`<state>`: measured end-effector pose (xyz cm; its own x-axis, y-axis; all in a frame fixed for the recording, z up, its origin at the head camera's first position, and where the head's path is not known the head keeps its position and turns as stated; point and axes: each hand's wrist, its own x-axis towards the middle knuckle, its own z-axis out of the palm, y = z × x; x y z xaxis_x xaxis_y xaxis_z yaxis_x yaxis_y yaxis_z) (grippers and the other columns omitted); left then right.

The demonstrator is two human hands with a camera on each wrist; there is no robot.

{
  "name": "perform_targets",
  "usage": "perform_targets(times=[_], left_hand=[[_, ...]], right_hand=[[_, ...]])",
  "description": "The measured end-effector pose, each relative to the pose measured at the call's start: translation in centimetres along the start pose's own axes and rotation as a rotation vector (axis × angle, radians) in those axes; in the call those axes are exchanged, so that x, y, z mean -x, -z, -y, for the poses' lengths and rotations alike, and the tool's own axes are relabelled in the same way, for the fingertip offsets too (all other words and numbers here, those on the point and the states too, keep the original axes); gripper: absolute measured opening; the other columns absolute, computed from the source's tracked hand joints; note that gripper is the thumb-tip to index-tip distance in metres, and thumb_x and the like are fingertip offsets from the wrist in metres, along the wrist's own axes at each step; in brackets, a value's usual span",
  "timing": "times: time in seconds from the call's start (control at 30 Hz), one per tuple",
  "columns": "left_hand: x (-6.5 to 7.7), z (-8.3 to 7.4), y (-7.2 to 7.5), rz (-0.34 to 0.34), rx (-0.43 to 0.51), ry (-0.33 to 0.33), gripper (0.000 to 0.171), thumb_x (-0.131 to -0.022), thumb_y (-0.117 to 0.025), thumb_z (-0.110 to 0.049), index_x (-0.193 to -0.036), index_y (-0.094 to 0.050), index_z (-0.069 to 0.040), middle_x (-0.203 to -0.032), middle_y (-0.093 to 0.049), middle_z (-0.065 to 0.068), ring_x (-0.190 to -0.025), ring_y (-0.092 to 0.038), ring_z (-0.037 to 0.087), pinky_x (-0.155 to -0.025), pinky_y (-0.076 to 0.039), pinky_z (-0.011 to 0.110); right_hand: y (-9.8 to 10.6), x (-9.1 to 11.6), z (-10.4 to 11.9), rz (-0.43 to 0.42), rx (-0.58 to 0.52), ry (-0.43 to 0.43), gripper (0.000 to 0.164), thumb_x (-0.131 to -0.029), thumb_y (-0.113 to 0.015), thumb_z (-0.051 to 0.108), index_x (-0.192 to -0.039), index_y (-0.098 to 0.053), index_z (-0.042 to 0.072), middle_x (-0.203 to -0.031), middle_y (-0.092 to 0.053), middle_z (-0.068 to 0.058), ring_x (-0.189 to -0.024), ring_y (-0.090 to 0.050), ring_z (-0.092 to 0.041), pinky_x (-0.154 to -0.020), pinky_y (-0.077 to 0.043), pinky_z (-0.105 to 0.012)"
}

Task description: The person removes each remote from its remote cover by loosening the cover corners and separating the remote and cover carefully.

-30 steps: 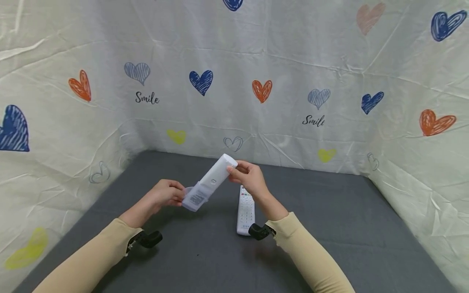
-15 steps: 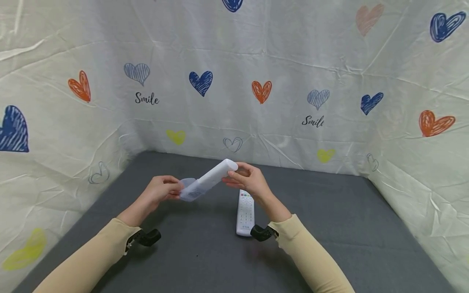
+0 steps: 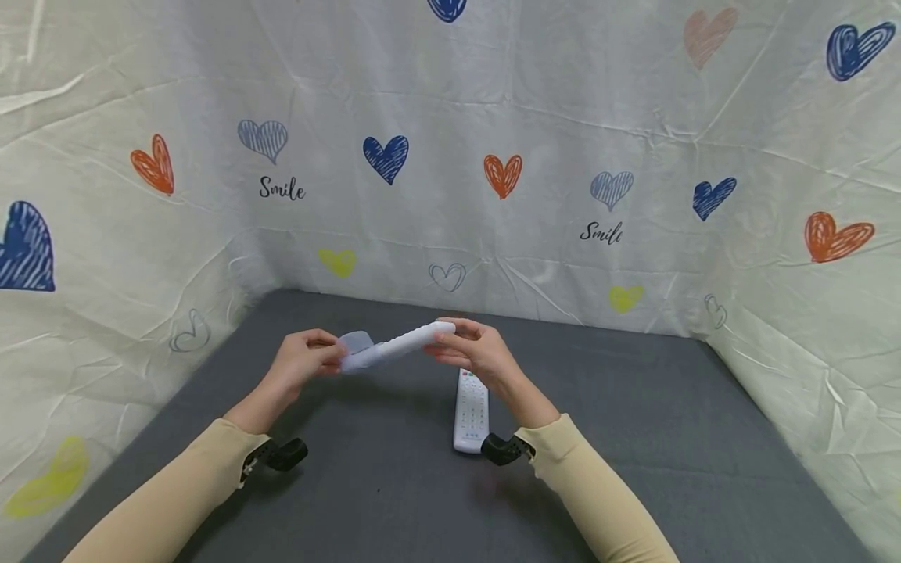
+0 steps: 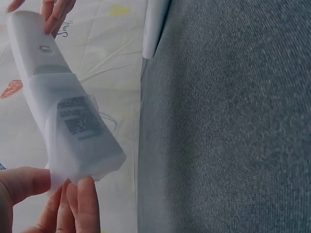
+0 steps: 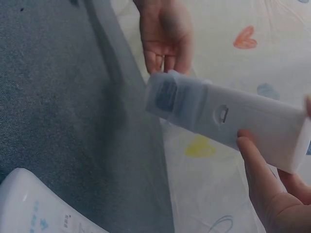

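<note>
Between my hands a white remote control (image 3: 411,342) is held above the table, nearly level, its button edge turned upward in the head view. Over its left end sits a translucent soft sleeve (image 4: 68,155), with a loose flap. My left hand (image 3: 303,363) pinches that flap between thumb and fingers. My right hand (image 3: 479,356) grips the bare right end of the remote. Both wrist views show the remote's back with its battery-cover latch, and a printed label (image 4: 77,116) shows through the sleeve. A second white remote control (image 3: 471,414) lies buttons up below my right hand.
A dark grey cloth covers the table (image 3: 380,500). Behind and at both sides hangs a pale curtain (image 3: 549,117) printed with hearts. Black camera bands (image 3: 285,455) sit at both wrists, the right one close beside the lying remote.
The held remote has tilted from steep to nearly level and turned from its back to its edge in the head view. Its right end dropped, while my left hand rose slightly.
</note>
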<state>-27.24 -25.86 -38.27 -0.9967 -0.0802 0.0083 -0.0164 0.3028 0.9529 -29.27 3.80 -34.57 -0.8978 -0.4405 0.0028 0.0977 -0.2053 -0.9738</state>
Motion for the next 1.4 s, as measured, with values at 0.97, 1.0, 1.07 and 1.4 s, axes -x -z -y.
perform_targets(times=[0.97, 1.0, 1.07, 1.4], left_hand=[[-0.3, -0.6, 0.3, -0.194, -0.056, -0.105, 0.033, -0.089, -0.066, -0.027, -0.105, -0.06, 0.001, -0.08, -0.06, -0.009, -0.079, -0.063, 0.015, -0.068, -0.053, 0.018], [-0.3, -0.6, 0.3, -0.194, -0.066, -0.11, 0.034, -0.09, -0.066, -0.028, -0.107, -0.06, 0.001, -0.082, -0.06, -0.008, -0.08, -0.062, 0.016, -0.068, -0.053, 0.017], [-0.4, -0.6, 0.4, -0.197, -0.085, -0.12, 0.035, -0.09, -0.065, -0.029, -0.11, -0.061, 0.0, -0.085, -0.061, -0.006, -0.081, -0.062, 0.015, -0.068, -0.052, 0.016], [-0.2, -0.5, 0.9, -0.237, -0.101, -0.113, 0.032, -0.091, -0.065, -0.025, -0.109, -0.066, 0.002, -0.094, -0.064, 0.007, -0.072, -0.06, 0.007, -0.066, -0.053, 0.016]], right_hand=[[-0.9, -0.7, -2.0, 0.076, 0.186, -0.288, 0.042, -0.086, -0.065, 0.0, -0.127, -0.056, -0.007, -0.122, -0.06, -0.016, -0.09, -0.063, -0.014, -0.097, -0.048, -0.039], [-0.9, -0.7, -2.1, 0.079, 0.19, -0.292, 0.043, -0.086, -0.066, 0.0, -0.127, -0.056, -0.007, -0.122, -0.06, -0.016, -0.091, -0.062, -0.014, -0.099, -0.047, -0.041], [-1.0, -0.7, -2.2, 0.084, 0.204, -0.298, 0.042, -0.085, -0.066, 0.0, -0.126, -0.056, -0.006, -0.122, -0.06, -0.016, -0.092, -0.062, -0.015, -0.1, -0.046, -0.042], [-1.2, -0.4, -2.5, 0.116, 0.222, -0.33, 0.041, -0.086, -0.066, 0.001, -0.126, -0.057, -0.005, -0.116, -0.063, -0.014, -0.092, -0.062, -0.016, -0.1, -0.047, -0.043]])
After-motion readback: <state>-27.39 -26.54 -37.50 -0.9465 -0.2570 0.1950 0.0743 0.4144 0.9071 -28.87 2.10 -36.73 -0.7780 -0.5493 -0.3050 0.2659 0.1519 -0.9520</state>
